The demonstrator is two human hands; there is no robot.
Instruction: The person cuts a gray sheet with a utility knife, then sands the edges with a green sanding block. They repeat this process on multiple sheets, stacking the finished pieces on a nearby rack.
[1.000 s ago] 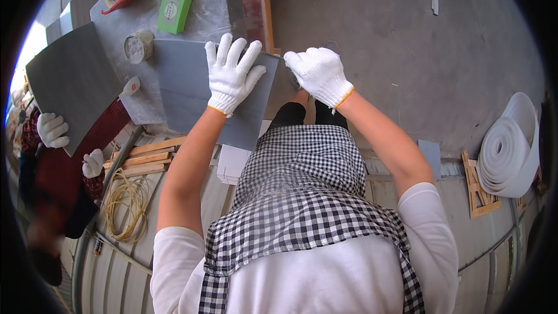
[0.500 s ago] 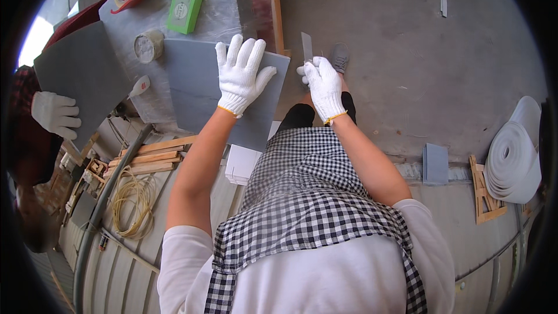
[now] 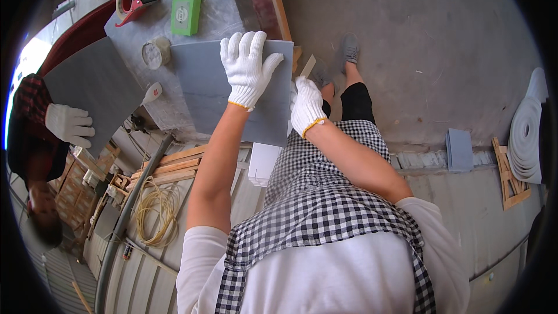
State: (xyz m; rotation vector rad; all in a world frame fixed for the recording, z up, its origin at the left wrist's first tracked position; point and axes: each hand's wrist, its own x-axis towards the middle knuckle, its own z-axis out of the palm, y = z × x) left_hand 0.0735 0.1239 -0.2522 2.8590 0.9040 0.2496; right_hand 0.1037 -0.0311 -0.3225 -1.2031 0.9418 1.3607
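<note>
left hand (image 3: 247, 70) splayed flat atop grey sheet (image 3: 200, 93); right hand (image 3: 306, 104), lower, clamped on thin strip (image 3: 308, 65); green box (image 3: 186, 15) beyond left hand.

Illumination is diffuse and moderate; shadows are kept soft. At the far left rim, daylight is blown out to white, edged with a bluish fringe. A pale sheen is returned by the desk (image 3: 218, 6); the floor (image 3: 395, 35) is rendered a duller grey. Corners are lost to black vignetting, and outlines are bowed near the rim. The left hand (image 3: 247, 70) is resolved clearly; the co-worker's head (image 3: 45, 212) is darkened and blurred.
</note>
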